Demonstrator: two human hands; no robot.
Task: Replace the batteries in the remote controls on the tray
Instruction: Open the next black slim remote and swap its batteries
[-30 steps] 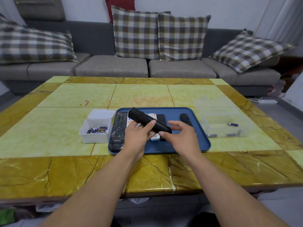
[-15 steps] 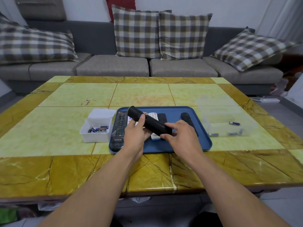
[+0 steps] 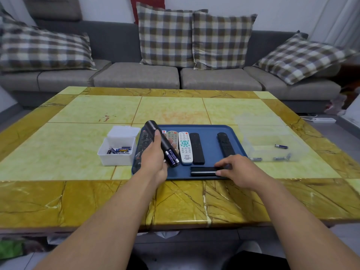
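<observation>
Head view: left hand (image 3: 153, 160) is gripping a black remote (image 3: 161, 142) above the tray (image 3: 210, 152), two batteries (image 3: 172, 157) showing at its end beside the palm. Right hand (image 3: 236, 170) is pinching the battery cover (image 3: 203, 171), lying on the tray under its fingertips.

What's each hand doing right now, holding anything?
Left hand: holding a black remote, its two batteries showing.
Right hand: fingers resting on the battery cover lying on the blue tray.
</observation>
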